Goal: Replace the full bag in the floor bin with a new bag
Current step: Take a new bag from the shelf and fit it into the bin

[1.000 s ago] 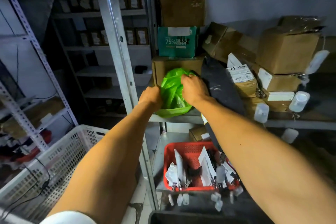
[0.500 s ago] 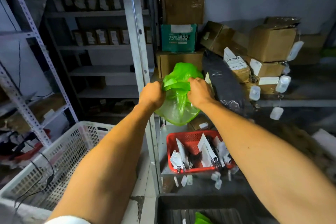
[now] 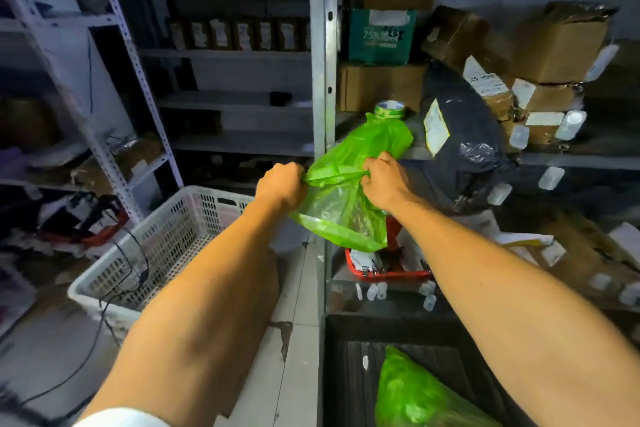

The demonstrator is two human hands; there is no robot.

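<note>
Two hands, my left hand [image 3: 280, 184] and right hand [image 3: 384, 178], are each pinching the new green bag [image 3: 341, 204] above the floor bin [image 3: 349, 367]; I'm judging next I need its mouth opened.

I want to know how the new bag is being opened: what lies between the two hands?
In the head view, a taut strip of the green bag spans between the left hand and right hand; both pinch it.

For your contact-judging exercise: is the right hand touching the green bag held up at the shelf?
Touching: the head view shows the right hand pinching the green bag.
</note>
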